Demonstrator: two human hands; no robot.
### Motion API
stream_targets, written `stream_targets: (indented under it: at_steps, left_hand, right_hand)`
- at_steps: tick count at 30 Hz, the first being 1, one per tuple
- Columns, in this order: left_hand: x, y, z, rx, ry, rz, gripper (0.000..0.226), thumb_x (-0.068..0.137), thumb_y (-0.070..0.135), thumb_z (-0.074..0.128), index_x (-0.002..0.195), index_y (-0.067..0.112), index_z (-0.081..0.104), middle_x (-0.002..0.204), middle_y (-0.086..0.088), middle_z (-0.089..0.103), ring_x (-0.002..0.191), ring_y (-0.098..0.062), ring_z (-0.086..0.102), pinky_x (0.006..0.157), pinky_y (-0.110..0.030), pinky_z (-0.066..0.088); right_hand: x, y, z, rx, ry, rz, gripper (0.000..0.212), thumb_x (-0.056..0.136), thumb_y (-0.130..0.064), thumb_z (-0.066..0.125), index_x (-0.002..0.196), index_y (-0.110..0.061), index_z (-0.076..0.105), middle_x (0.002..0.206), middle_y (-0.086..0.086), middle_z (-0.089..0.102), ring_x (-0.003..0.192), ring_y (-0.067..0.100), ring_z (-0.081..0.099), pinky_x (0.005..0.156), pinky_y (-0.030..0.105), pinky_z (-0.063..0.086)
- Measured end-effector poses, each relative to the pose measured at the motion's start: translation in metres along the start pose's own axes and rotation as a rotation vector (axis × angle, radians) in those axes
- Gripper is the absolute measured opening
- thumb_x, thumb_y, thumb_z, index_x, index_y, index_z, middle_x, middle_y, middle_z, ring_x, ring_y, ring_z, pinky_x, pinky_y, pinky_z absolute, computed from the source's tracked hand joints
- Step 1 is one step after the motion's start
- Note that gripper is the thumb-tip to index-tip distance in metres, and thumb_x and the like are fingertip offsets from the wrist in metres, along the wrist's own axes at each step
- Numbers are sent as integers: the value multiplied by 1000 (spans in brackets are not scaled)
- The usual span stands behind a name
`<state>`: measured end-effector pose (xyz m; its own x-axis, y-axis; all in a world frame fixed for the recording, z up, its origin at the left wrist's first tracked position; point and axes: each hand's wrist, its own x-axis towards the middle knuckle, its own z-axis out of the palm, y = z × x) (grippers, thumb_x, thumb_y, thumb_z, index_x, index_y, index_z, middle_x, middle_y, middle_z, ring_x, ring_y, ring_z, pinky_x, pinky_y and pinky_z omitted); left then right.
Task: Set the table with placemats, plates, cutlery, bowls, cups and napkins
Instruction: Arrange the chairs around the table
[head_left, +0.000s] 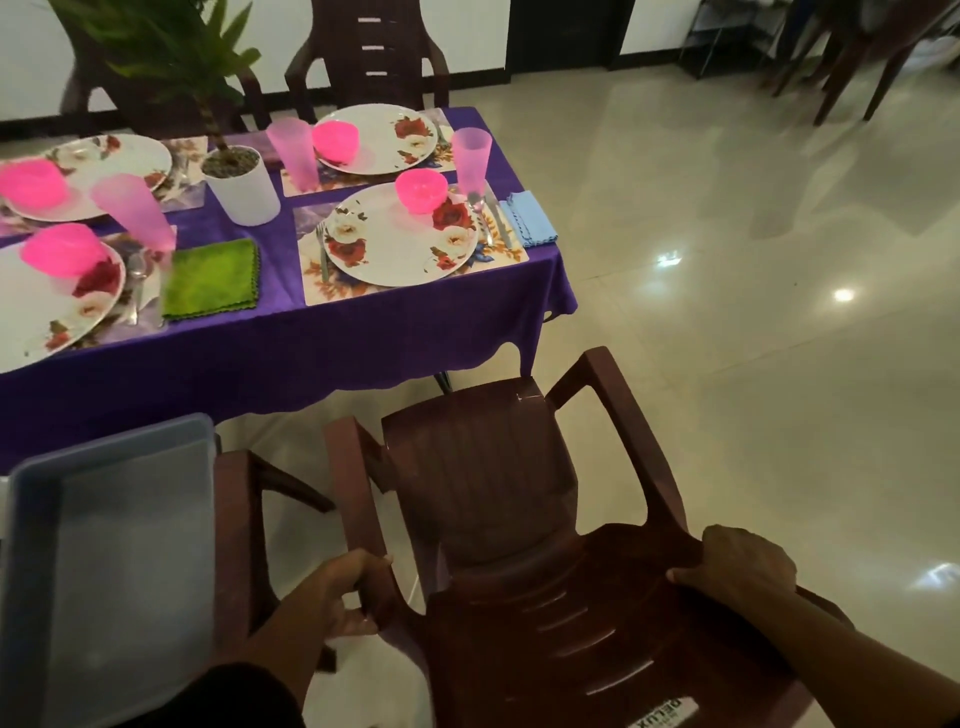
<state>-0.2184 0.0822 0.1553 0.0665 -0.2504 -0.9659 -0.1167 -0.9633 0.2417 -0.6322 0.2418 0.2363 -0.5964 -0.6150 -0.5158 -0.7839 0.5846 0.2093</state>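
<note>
A dark brown plastic chair (498, 467) stands in front of me, facing the table. My left hand (348, 592) grips its left armrest and my right hand (737, 566) grips the top of its backrest. The table wears a purple cloth (337, 332) and carries several floral plates on placemats. The nearest right plate (400, 236) holds a pink bowl (422, 189), with a pink cup (471, 156), cutlery and a blue napkin (530, 218) beside it. A green napkin (210, 278) lies by the near left plate (47, 306).
A pale blue plastic tray (111, 561) sits on a second chair at lower left. A potted plant (239, 182) stands mid-table. Another brown chair (374, 52) is at the far side. Shiny tiled floor (753, 312) spreads to the right, with chair legs at top right.
</note>
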Motion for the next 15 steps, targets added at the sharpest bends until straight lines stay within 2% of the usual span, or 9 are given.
stream_targets:
  at_steps: [3, 6, 9, 11, 13, 15]
  left_hand:
    - [4, 8, -14, 12, 22, 27, 19, 86, -4, 68, 103, 0, 74, 125, -22, 62, 113, -48, 61, 96, -63, 55]
    - [10, 5, -28, -7, 33, 2, 33, 81, -2, 74, 113, -1, 71, 129, -23, 60, 117, -48, 60, 95, -63, 56]
    - [15, -5, -37, -25, 35, -21, 25, 81, -3, 71, 106, -1, 74, 124, -22, 63, 108, -46, 63, 81, -55, 61]
    - [17, -10, -39, -41, 15, -45, 30, 82, 0, 74, 111, -1, 72, 119, -21, 66, 102, -42, 64, 73, -50, 60]
    - [16, -8, -37, -55, -19, -45, 38, 79, 2, 78, 115, -2, 69, 118, -21, 65, 104, -43, 63, 84, -54, 59]
    - [16, -5, -36, -35, -28, -28, 35, 81, 5, 80, 112, -2, 66, 120, -19, 62, 104, -43, 60, 98, -60, 53]
  right_hand:
    - [-4, -15, 2, 8, 9, -9, 63, 77, -80, 64, 112, -28, 60, 91, -13, 57, 90, 12, 60, 75, 29, 55]
    - [-7, -28, 6, 10, -1, -21, 62, 78, -78, 64, 113, -27, 60, 90, -12, 56, 87, 11, 59, 72, 28, 53]
    - [-9, -37, 14, -22, -4, -25, 62, 79, -78, 64, 112, -26, 59, 93, -11, 58, 89, 12, 60, 73, 28, 53]
    - [-8, -37, 17, -42, 3, -27, 61, 80, -78, 63, 112, -26, 59, 93, -12, 58, 89, 11, 60, 73, 28, 54]
    - [-6, -35, 19, -41, 22, -29, 60, 81, -78, 61, 112, -27, 59, 92, -12, 57, 88, 11, 60, 71, 28, 52]
    - [-3, -36, 20, -51, 32, -36, 58, 83, -76, 60, 114, -27, 60, 92, -12, 57, 89, 12, 61, 69, 28, 50]
